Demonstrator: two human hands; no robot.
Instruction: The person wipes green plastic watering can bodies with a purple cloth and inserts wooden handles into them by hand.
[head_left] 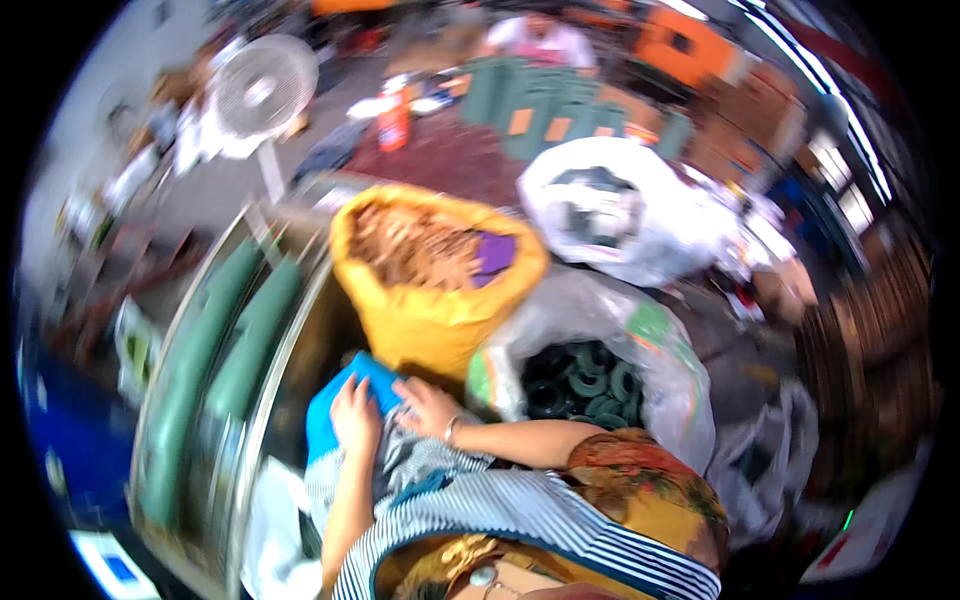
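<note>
Left hand (354, 410) and right hand (428, 406), fingers flat and spread, gripping nothing, press a blue pad (340, 405) on the lap, just before a yellow sack (430, 320).

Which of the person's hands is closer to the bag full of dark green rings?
The right hand. It rests on the blue thing in the lap, just left of the clear bag of green rings. The left hand lies farther left, beyond the right hand.

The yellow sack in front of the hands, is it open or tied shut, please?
Open: the yellow sack has its mouth spread wide, showing tan pieces heaped to the brim.
</note>
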